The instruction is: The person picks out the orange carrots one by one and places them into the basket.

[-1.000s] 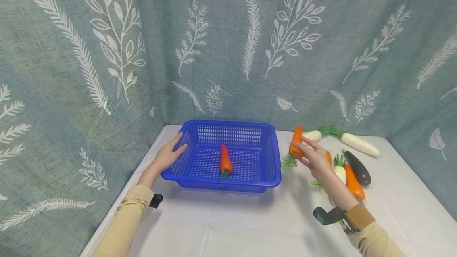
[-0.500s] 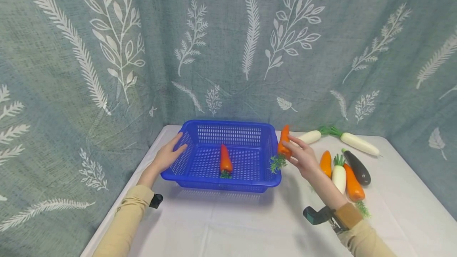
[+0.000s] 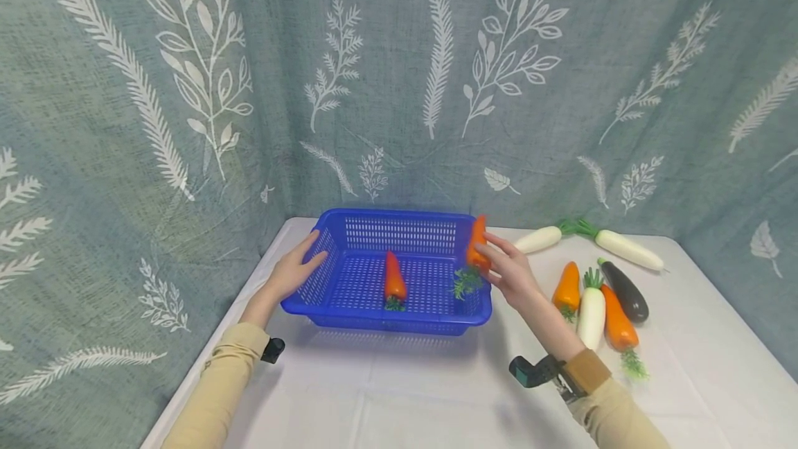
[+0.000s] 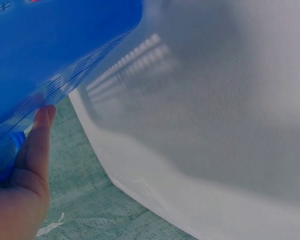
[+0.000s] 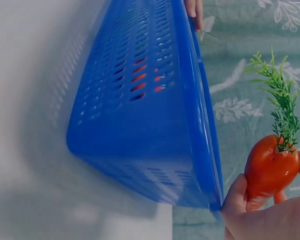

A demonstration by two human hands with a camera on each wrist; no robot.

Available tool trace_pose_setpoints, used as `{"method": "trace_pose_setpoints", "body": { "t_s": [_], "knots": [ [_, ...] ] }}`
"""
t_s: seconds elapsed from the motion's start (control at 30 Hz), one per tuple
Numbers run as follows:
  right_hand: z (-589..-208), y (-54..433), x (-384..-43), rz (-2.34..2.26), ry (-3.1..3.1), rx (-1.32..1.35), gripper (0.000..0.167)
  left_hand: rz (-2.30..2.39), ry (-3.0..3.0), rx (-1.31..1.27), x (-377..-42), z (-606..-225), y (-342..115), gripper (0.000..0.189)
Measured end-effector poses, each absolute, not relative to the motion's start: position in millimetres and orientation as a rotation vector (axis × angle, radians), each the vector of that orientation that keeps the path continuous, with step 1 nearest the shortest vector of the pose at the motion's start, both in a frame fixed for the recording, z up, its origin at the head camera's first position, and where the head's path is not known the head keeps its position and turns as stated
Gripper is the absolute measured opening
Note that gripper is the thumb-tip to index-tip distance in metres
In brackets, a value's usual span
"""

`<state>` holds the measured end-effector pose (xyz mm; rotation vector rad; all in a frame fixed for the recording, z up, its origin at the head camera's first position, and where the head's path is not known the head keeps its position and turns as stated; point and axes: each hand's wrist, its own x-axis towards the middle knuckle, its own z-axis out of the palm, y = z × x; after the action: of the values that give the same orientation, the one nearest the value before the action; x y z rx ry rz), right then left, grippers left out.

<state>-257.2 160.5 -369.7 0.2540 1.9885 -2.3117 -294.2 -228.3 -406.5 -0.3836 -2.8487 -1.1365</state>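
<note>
My right hand (image 3: 514, 276) grips an orange carrot (image 3: 477, 244) with a feathery green top, above the right end of the blue basket (image 3: 386, 325). In the right wrist view the carrot (image 5: 272, 167) sits between thumb and fingers, its greens upward beside the rim. My left hand (image 3: 291, 274) holds the basket's left side, with thumb and fingertips over the rim in the head view. From the left wrist, fingers (image 4: 39, 142) lie against the outside of the slotted wall. One red-orange carrot (image 3: 393, 277) lies on the basket floor.
Right of the basket lie an orange carrot (image 3: 566, 287), a short white radish (image 3: 591, 317), another carrot (image 3: 618, 324) and a dark eggplant (image 3: 625, 293). Two white radishes (image 3: 630, 251) lie farther back. A patterned curtain (image 3: 399, 89) hangs behind the white table (image 3: 349, 393).
My right hand has carried the carrot leftward, from beside the basket to over its right rim. My left hand and the basket have stayed in place.
</note>
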Motion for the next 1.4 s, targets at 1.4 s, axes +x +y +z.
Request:
{"method": "trace_pose_setpoints", "body": {
  "t_s": [1.4],
  "knots": [
    [-385, 95, -273, -2.436, 1.779, 0.251, 0.049, -1.137, -2.857, -0.377, -296, -409, -229, 0.063]
  ]
}}
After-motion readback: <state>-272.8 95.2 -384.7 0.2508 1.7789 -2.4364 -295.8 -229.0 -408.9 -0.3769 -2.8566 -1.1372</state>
